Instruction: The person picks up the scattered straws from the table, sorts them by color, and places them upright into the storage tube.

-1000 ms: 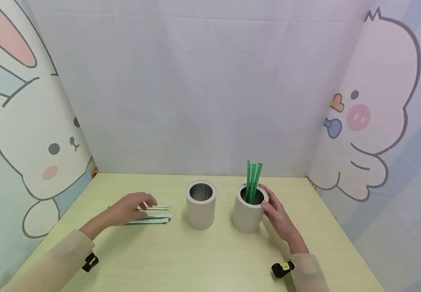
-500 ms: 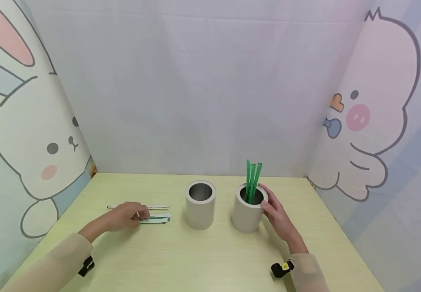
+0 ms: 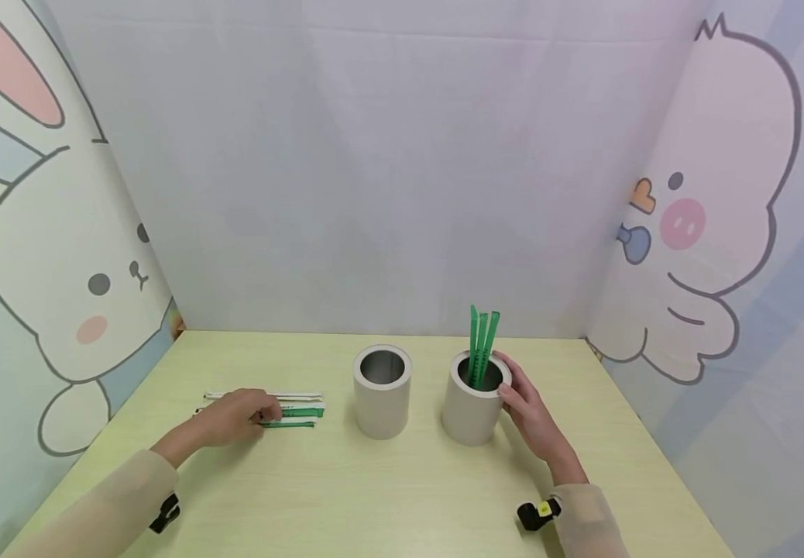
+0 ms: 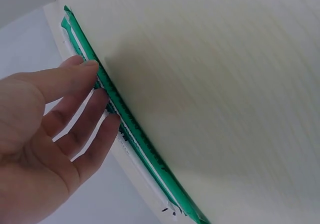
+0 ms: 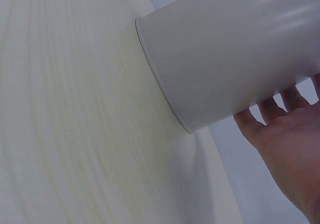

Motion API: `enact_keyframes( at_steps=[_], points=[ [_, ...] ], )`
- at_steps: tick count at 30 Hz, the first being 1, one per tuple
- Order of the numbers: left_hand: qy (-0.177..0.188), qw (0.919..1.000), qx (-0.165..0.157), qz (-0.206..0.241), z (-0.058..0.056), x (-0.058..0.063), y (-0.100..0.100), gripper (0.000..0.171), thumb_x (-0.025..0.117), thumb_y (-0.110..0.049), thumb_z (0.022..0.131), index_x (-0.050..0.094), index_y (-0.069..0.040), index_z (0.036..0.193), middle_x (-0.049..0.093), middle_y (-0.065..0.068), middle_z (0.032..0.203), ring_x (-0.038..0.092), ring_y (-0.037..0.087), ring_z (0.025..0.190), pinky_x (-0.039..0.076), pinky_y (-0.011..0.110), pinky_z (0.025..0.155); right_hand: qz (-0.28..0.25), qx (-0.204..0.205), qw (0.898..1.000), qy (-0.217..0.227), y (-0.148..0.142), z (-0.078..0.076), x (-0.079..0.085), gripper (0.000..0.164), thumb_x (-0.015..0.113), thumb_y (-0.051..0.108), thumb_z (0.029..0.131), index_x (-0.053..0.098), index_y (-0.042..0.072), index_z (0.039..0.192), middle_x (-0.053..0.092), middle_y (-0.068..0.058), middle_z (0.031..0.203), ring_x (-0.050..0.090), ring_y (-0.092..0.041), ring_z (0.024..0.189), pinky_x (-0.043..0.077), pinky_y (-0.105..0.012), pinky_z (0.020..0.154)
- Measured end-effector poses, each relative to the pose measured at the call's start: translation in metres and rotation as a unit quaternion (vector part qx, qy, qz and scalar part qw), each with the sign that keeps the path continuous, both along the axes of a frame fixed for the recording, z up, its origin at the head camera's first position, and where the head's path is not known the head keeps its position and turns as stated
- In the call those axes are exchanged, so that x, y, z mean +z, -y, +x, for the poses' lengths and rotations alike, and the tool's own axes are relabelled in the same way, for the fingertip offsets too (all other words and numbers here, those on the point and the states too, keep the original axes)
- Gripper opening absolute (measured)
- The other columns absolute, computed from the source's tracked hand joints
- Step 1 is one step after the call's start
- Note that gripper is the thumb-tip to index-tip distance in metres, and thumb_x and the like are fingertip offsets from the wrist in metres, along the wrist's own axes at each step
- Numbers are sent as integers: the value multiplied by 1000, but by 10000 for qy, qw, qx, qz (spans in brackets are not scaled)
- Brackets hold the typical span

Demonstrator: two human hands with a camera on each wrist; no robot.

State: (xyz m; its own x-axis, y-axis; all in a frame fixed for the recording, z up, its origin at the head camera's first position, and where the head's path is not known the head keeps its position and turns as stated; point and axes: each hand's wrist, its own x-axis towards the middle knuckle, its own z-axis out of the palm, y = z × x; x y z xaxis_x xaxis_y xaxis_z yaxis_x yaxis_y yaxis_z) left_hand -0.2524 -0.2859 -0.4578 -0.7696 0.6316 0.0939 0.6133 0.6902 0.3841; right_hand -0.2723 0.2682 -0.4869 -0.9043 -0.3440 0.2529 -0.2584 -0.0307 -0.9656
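Observation:
Slim green-and-white wrapped straws [image 3: 302,413] lie side by side on the left of the table. My left hand [image 3: 231,417] is over them. In the left wrist view, its thumb and fingertips pinch a green wrapped straw [image 4: 150,149] from both sides, with white wrapping beside it. On the right, my right hand [image 3: 534,418] holds a pale cylindrical holder [image 3: 470,417] around its right side, thumb near the rim. Several green wrapped straws [image 3: 482,349] stand upright in that holder. The right wrist view shows the fingers against the holder's wall [image 5: 220,59].
A second pale cylindrical holder [image 3: 382,408] stands between the hands, its dark interior showing no straws. A white wrapped straw [image 3: 297,396] lies behind the others. Pale wood-look table [image 3: 360,496] runs back to a grey cloth wall [image 3: 388,194], with printed cartoon cloths at both sides.
The left hand has come down onto the straws and slid slightly toward me. The nearer straws have turned or shifted, showing more green. The right hand stays on its holder.

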Motion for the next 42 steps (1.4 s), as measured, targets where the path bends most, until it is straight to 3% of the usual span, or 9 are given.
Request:
enact_keyframes(
  at_steps=[6, 12, 23, 29, 34, 38, 42],
  points=[
    [-230, 9997, -53, -40, 0, -4, 0, 31, 81, 9, 86, 70, -16, 101, 62, -6, 90, 49, 8, 80, 43, 26, 69, 30, -2, 10000, -18, -1, 0, -1, 60, 40, 21, 115, 18, 16, 170, 17, -17, 174, 41, -2, 144, 43, -17, 110],
    [-85, 9999, -57, -75, 2, -2, -3, 31, 79, 11, 86, 69, -16, 96, 59, -7, 86, 46, 7, 79, 40, 25, 68, 12, -5, 10000, -26, 0, 1, 0, 60, 41, 22, 115, 18, 16, 170, 16, -18, 174, 41, -2, 144, 43, -17, 110],
    [-290, 9995, 6, -134, 0, -9, -3, 36, 75, 15, 86, 74, -18, 100, 66, -10, 91, 50, 5, 80, 48, 27, 70, 31, -36, 10000, -31, 0, 2, -1, 59, 40, 21, 115, 18, 16, 170, 17, -18, 174, 41, -1, 144, 43, -17, 110],
    [-264, 9996, -79, -61, 0, -9, -3, 39, 73, 17, 86, 77, -15, 108, 71, -6, 97, 58, 10, 82, 54, 30, 74, 57, -52, 10000, -14, 0, 1, 0, 59, 40, 22, 115, 19, 17, 170, 17, -17, 174, 40, -1, 144, 42, -17, 110],
    [-297, 9989, -241, 279, 4, -1, -8, 39, 74, 13, 90, 74, -14, 118, 72, -4, 103, 66, 14, 89, 58, 32, 77, 60, -57, 10000, 9, 1, 2, 0, 60, 41, 22, 115, 19, 17, 170, 17, -17, 175, 41, -1, 144, 42, -17, 110],
    [-332, 9959, -384, 750, 8, 13, -18, 35, 72, 10, 94, 71, -11, 123, 71, -3, 106, 69, 15, 95, 59, 31, 78, 47, -51, 10000, -25, 0, 2, 0, 60, 40, 22, 115, 18, 16, 170, 17, -17, 175, 41, 0, 144, 42, -17, 110],
    [-138, 9922, -419, 1165, 13, 27, -34, 35, 69, 8, 98, 68, -10, 128, 71, 1, 112, 69, 15, 98, 61, 30, 80, 44, -63, 10000, -31, 0, 1, -1, 59, 40, 22, 115, 19, 16, 170, 17, -17, 174, 41, -1, 144, 43, -17, 110]
  ],
)
